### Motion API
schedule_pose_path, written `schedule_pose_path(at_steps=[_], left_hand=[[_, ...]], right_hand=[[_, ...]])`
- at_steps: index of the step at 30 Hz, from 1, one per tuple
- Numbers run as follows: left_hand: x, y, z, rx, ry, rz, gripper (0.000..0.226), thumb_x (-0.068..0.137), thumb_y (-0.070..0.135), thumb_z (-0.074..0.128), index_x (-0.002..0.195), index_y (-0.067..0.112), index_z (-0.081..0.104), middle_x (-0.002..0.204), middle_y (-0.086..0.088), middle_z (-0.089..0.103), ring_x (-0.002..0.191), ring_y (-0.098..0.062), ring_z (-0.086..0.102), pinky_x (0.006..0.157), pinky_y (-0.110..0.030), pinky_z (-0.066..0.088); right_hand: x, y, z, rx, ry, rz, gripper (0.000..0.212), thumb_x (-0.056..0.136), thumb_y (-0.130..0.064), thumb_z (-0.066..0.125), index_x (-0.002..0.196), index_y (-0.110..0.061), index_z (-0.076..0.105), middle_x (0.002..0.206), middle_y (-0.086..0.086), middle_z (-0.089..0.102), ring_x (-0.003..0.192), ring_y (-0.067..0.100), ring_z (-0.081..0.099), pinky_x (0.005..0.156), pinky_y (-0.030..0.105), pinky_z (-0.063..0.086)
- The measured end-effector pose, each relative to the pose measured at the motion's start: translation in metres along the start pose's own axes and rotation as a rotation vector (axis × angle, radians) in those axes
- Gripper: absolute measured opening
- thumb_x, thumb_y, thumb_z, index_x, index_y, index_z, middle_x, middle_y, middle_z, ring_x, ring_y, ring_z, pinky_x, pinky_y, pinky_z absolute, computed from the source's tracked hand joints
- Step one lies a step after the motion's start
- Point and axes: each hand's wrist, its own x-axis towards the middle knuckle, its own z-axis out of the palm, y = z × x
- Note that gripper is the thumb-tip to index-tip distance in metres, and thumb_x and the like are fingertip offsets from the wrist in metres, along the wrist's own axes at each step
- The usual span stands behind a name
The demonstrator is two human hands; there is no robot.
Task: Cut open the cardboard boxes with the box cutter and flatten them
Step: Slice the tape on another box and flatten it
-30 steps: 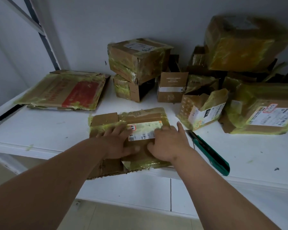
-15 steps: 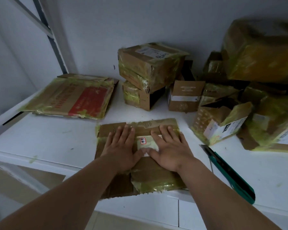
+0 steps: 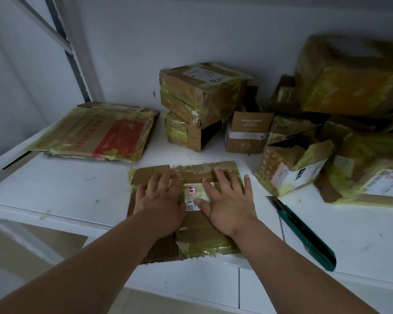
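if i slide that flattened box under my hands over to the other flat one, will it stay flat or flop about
The flattened box probably slides easily: glossy tape covers it and the table is smooth. It may spring up once the left hand and right hand lift, since both press it down. Its near edge overhangs the table, so it could tip off.

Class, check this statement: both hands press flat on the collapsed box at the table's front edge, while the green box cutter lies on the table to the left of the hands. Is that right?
One detail is wrong. The green box cutter lies to the right of the hands, not the left. The head view shows it beside the right hand. The rest holds: the left hand and the right both press flat on the collapsed box at the table's front edge.
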Motion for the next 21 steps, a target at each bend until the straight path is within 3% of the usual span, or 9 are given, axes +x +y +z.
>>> schedule_pose_path(at_steps=[1,3,6,9,11,16,19,21], left_hand=[[-0.004,0.002,-0.001,-0.022,-0.025,0.012,0.073,0.097,0.059,0.027,0.156,0.027,-0.003,0.163,0.003,-0.004,0.149,-0.024,0.0,0.118,-0.046,0.009],[-0.011,0.003,0.0,-0.071,-0.15,0.054,0.08,0.094,0.069,0.021,0.156,0.027,-0.006,0.163,0.005,-0.01,0.15,-0.022,-0.003,0.119,-0.045,0.005],[-0.018,-0.003,0.01,-0.08,-0.199,0.079,0.102,0.073,0.086,0.005,0.153,0.027,-0.02,0.16,0.005,-0.026,0.148,-0.014,-0.021,0.117,-0.037,-0.011],[-0.021,-0.001,0.015,-0.058,-0.174,0.083,0.118,0.056,0.093,-0.003,0.151,0.027,-0.024,0.159,0.004,-0.028,0.146,-0.013,-0.024,0.117,-0.037,-0.012],[-0.02,0.001,0.015,-0.025,-0.175,0.092,0.123,0.051,0.094,-0.005,0.151,0.025,-0.024,0.159,0.002,-0.028,0.147,-0.015,-0.024,0.118,-0.038,-0.011],[-0.02,-0.003,0.014,-0.001,-0.21,0.133,0.131,0.041,0.1,-0.001,0.144,0.025,-0.033,0.157,0.0,-0.033,0.146,-0.016,-0.026,0.118,-0.039,-0.011],[-0.026,-0.005,0.016,0.014,-0.183,0.153,0.13,0.035,0.103,-0.011,0.136,0.026,-0.037,0.156,-0.001,-0.034,0.145,-0.016,-0.028,0.12,-0.041,-0.01],[-0.032,-0.005,0.019,0.029,-0.159,0.153,0.131,0.036,0.101,-0.016,0.142,0.025,-0.033,0.157,0.002,-0.032,0.145,-0.015,-0.028,0.12,-0.043,-0.01]], right_hand=[[-0.005,-0.003,-0.001,-0.003,0.043,-0.004,0.065,0.095,-0.07,0.014,0.153,-0.042,0.019,0.164,-0.003,0.004,0.149,0.029,0.001,0.116,0.053,-0.016],[-0.014,-0.007,-0.002,0.005,0.06,-0.026,0.068,0.092,-0.069,0.008,0.151,-0.039,0.024,0.16,-0.003,0.02,0.145,0.028,0.016,0.119,0.051,-0.003],[-0.027,-0.004,0.002,0.091,-0.08,-0.029,0.078,0.087,-0.076,0.003,0.156,-0.04,0.004,0.166,-0.007,-0.006,0.152,0.021,-0.008,0.121,0.05,-0.006],[-0.044,0.004,0.006,0.088,-0.125,-0.031,0.08,0.085,-0.079,-0.001,0.155,-0.04,-0.007,0.163,-0.009,-0.021,0.149,0.016,-0.024,0.119,0.05,-0.016],[-0.05,0.007,0.007,0.068,-0.125,-0.038,0.087,0.078,-0.081,-0.008,0.155,-0.04,-0.009,0.163,-0.009,-0.021,0.148,0.016,-0.025,0.118,0.05,-0.017],[-0.047,0.005,0.007,0.074,-0.137,-0.025,0.077,0.089,-0.077,0.009,0.155,-0.041,-0.008,0.163,-0.01,-0.021,0.149,0.016,-0.024,0.118,0.053,-0.015],[-0.05,0.004,0.006,0.063,-0.148,-0.02,0.076,0.09,-0.077,0.01,0.154,-0.041,-0.009,0.162,-0.01,-0.023,0.148,0.016,-0.025,0.117,0.054,-0.017],[-0.051,0.002,0.004,0.054,-0.165,-0.001,0.076,0.09,-0.077,0.009,0.154,-0.041,-0.011,0.161,-0.011,-0.024,0.148,0.016,-0.026,0.116,0.055,-0.018]])
